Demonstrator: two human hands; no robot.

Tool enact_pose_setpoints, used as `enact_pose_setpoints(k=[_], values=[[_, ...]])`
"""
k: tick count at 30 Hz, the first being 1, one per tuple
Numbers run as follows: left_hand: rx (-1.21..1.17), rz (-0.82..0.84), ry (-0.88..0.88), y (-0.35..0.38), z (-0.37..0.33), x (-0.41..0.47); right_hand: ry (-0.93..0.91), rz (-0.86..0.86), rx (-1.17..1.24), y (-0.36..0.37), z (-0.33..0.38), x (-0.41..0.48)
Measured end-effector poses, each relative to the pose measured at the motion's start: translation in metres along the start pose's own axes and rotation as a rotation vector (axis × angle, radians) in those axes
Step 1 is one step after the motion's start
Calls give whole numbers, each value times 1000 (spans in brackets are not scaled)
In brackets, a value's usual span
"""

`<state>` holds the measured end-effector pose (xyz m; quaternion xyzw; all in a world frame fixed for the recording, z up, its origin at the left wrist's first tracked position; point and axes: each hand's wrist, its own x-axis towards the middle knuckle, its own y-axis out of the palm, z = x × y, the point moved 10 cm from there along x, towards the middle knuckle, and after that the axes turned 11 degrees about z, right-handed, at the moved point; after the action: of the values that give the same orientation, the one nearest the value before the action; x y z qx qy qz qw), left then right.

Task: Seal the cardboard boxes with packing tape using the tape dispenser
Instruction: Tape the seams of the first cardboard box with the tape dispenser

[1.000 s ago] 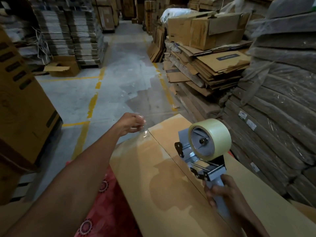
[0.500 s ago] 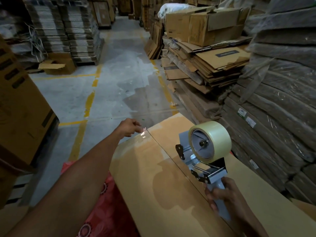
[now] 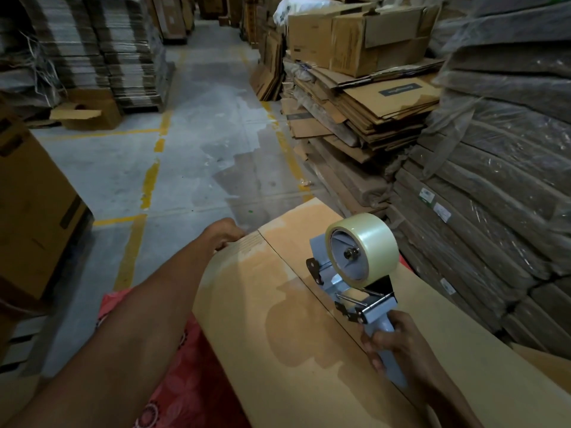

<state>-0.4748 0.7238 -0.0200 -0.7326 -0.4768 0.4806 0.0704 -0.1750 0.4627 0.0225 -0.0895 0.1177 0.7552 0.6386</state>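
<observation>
A large cardboard box lies in front of me, its two top flaps meeting in a diagonal seam. A strip of clear tape covers the seam from the far edge back to the dispenser. My left hand reaches to the far edge of the box, its fingers curled over that edge at the tape's end. My right hand grips the grey handle of the tape dispenser, which carries a clear roll and rests on the seam near the box's middle.
Wrapped stacks of flattened cardboard rise close on my right. Loose flat cartons and open boxes pile up beyond them. A tall brown box stands at my left. Concrete floor with yellow lines stretches ahead. Red patterned cloth lies below my left arm.
My left hand has dropped from above the far edge, where it pinched the tape end, and now presses over that edge. The dispenser and right hand have stayed put.
</observation>
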Motion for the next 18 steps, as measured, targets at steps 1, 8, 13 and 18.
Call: enact_pose_setpoints(k=[1, 8, 13, 18], values=[[-9, -15, -24, -1, 3, 3, -13, -1, 4, 0, 1, 0], [-100, -31, 196, 9, -16, 0, -45, 50, -47, -2, 2, 2], [-54, 225, 70, 34, -14, -19, -79, 91, -45, 2, 8, 2], [-41, -463, 420, -13, -60, -74, -187, 190, -80, 17, 36, 11]])
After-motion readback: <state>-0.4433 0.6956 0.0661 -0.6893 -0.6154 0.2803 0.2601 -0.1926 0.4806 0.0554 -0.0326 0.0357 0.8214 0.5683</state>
